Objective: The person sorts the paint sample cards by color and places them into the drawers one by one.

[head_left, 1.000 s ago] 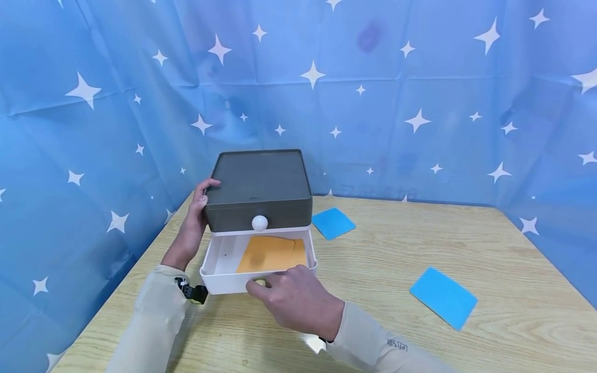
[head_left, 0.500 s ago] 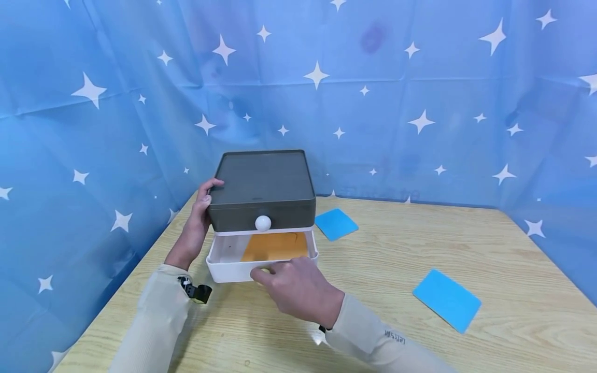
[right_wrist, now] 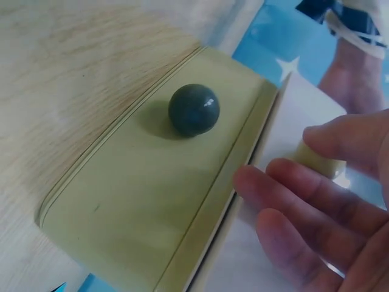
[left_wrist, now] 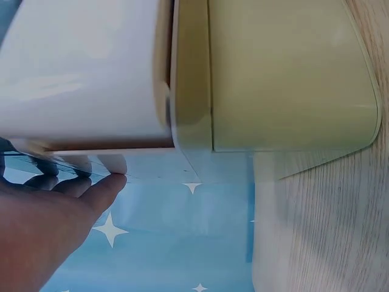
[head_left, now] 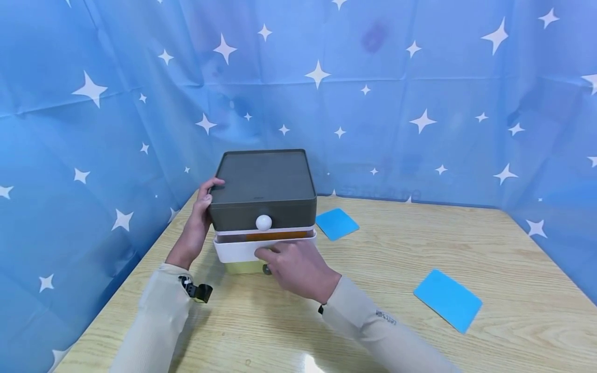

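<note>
A small drawer unit (head_left: 266,176) with a dark grey top stands at the left of the table. Its white middle drawer (head_left: 237,252) sticks out slightly, with a strip of orange (head_left: 280,235) visible inside. My right hand (head_left: 300,272) pinches that drawer's pale yellow knob (right_wrist: 321,162) between thumb and fingers. Against the unit's left side, my left hand (head_left: 195,228) rests with fingers extended; its fingertips touch the wall in the left wrist view. Below lies the closed green drawer (right_wrist: 146,188) with a dark round knob (right_wrist: 194,110). The grey top drawer has a white knob (head_left: 263,223).
One blue card (head_left: 337,224) lies right beside the unit, and another blue card (head_left: 448,300) lies further right on the wooden table (head_left: 401,248). A blue curtain (head_left: 373,103) with white stars hangs behind and at both sides.
My right hand has pushed the white drawer inward, so most of the orange contents are now hidden and the green drawer's front shows. My left hand has kept its place on the unit.
</note>
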### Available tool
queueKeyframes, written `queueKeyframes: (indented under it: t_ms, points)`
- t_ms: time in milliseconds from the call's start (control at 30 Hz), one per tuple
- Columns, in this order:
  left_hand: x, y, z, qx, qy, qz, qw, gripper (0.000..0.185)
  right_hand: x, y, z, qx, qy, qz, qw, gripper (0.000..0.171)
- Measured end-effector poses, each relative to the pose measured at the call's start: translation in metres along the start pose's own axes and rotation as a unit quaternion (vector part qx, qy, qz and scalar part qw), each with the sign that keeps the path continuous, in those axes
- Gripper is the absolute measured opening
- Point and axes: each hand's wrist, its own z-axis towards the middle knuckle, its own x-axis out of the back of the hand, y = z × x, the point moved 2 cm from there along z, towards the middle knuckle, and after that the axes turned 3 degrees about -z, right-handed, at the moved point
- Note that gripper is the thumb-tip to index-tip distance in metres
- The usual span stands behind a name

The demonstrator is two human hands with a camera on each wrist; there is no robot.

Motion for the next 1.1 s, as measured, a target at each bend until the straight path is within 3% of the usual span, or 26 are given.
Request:
queueKeyframes:
  t_ms: [333, 567, 800, 967, 1100]
  points:
    - [-0.001, 0.001, 0.0, -0.006, 0.001, -0.009, 0.9999, 0.05, -0.01, 0.006, 0.006, -0.004, 0.028, -0.036, 0.999, 0.022]
    - [-0.002, 0.002, 0.0, -0.005, 0.001, -0.01, 0.9999, 0.05, -0.013, 0.009, 0.007, -0.016, -0.004, -0.032, 0.999, 0.027]
    - [-0.001, 0.0, 0.0, -0.006, 0.0, -0.012, 0.9999, 0.049, -0.013, 0.007, 0.005, -0.009, -0.008, -0.042, 0.999, 0.032]
    - [-0.001, -0.001, -0.001, -0.009, 0.0, -0.013, 0.9999, 0.05, -0.014, 0.002, 0.0, -0.002, -0.052, -0.021, 0.998, 0.044]
    - [-0.001, -0.001, 0.001, -0.013, 0.001, -0.014, 0.9998, 0.05, -0.017, -0.001, -0.003, -0.003, -0.1, -0.004, 0.995, 0.037]
